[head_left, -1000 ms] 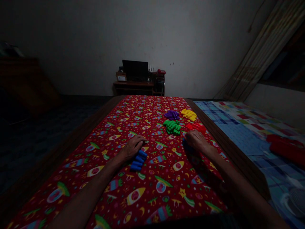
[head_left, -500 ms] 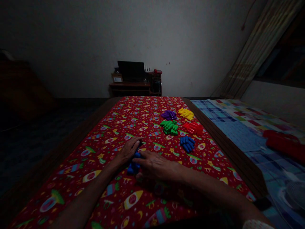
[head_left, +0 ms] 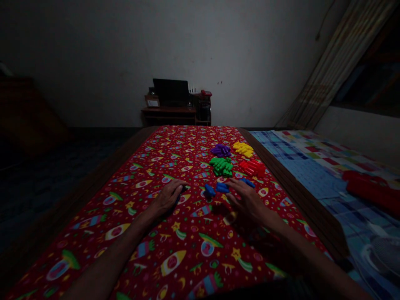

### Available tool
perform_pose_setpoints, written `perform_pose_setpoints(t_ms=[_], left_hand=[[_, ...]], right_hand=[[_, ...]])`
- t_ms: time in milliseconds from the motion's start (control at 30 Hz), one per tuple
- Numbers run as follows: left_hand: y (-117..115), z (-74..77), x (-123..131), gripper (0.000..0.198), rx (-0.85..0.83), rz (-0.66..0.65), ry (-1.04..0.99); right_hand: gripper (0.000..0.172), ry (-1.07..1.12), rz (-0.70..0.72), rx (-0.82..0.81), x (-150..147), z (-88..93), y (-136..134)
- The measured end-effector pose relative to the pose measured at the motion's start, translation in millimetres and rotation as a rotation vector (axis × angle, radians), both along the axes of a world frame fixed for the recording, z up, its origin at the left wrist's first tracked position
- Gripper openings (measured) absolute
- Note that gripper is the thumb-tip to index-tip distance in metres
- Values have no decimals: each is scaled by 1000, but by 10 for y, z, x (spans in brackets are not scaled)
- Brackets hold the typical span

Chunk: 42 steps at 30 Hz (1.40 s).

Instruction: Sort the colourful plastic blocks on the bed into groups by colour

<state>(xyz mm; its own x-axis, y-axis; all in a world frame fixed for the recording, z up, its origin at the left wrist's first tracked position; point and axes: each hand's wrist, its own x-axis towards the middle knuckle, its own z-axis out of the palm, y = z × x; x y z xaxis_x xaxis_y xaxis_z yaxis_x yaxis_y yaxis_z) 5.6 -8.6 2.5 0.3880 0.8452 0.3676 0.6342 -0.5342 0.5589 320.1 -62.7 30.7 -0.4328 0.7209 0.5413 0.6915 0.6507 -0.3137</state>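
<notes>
My left hand (head_left: 167, 198) lies palm down on the red patterned cloth (head_left: 175, 233), fingers loosely stretched, with nothing under it that I can see. My right hand (head_left: 246, 201) lies flat further right, fingers spread forward over several small blue plastic pieces (head_left: 222, 188); one blue piece (head_left: 210, 190) sits just left of the fingertips. Beyond them are small heaps of plastic pieces: green (head_left: 221, 166), red (head_left: 252, 167), purple (head_left: 221, 150) and yellow (head_left: 243, 148). The room is dim.
The cloth covers a long wooden-edged table (head_left: 300, 191). A bed with a blue checked sheet (head_left: 312, 166) adjoins it on the right, with a red object (head_left: 371, 191) on it. A low desk with a dark screen (head_left: 175, 104) stands at the far wall.
My right hand went from the pile area to the blue pieces beside my left hand, then swept them right toward the other heaps. My left hand stayed put; no blue pieces remain beside it.
</notes>
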Motion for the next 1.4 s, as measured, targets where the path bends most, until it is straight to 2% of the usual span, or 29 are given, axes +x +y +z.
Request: perform_pose_setpoints(t_ms=[100, 200, 367, 533, 633, 767, 900, 1000, 1067, 1167, 1333, 1400], left_hand=[[-4, -2, 2, 40, -2, 7, 0], [6, -17, -2, 40, -11, 9, 1], [48, -44, -34, 46, -50, 35, -62], [2, -41, 3, 55, -240, 98, -278], [-29, -71, 100, 59, -327, 94, -440], [-22, -87, 180, 60, -333, 46, -477], [3, -32, 95, 53, -250, 64, -300], [26, -6, 0, 49, -190, 56, -92], [33, -6, -38, 50, -182, 54, 13], [13, 2, -38, 53, -184, 88, 110], [-85, 86, 64, 41, -172, 62, 176], [-120, 115, 107, 36, -161, 60, 180]], right_hand=[[33, 77, -187, 32, 476, -61, -70], [31, 66, -313, 32, 793, -201, -117], [28, -38, -340, -75, 917, -364, -152], [30, -57, -357, -30, 924, -305, -173], [30, -14, -331, 67, 751, -187, -172], [31, -64, -60, 52, 205, -113, -95], [60, -218, 172, -74, -307, -168, -8], [63, -295, 272, -116, -474, -188, 17], [62, -267, 277, -98, -470, -174, 35], [60, -119, 176, -21, -281, -107, 126], [38, 66, -249, 32, 434, 44, 356], [30, 63, -345, -13, 698, 51, 367]])
